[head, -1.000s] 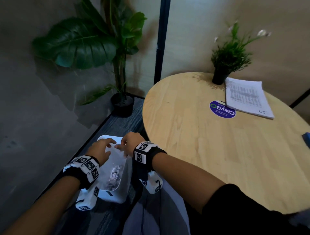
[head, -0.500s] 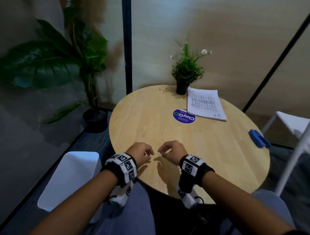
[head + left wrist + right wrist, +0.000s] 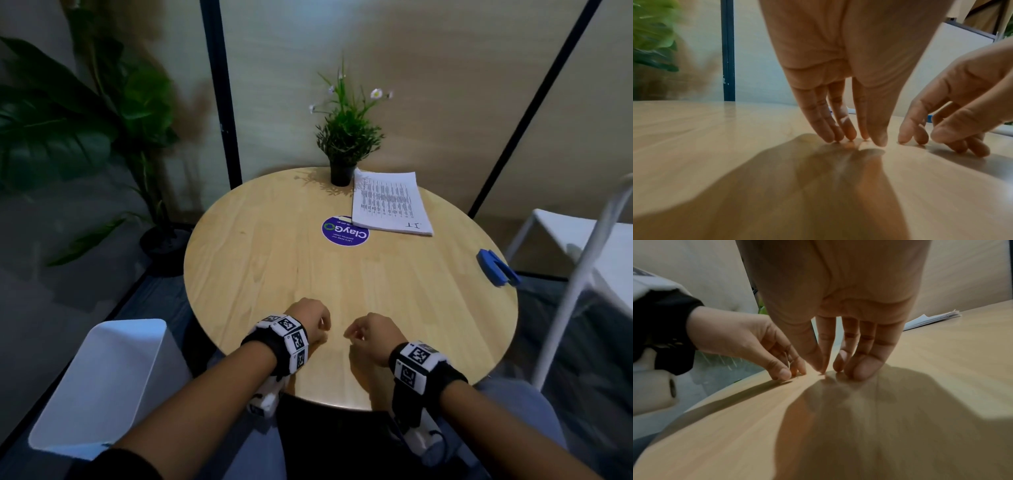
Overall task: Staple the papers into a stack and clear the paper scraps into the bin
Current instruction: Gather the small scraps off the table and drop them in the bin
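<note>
Stapled paper stack (image 3: pixel 390 205) is lying flat on the counter (image 3: pixel 274 267); left hand (image 3: pixel 308 320) and right hand (image 3: pixel 371 332) are fingertip-touching the counter, holding nothing.

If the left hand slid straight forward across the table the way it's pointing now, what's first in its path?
Probably the round purple sticker, flat on the round wooden table. The left hand points away from the person over bare wood towards it. Behind that stands the small potted plant, though the exact line is uncertain.
</note>
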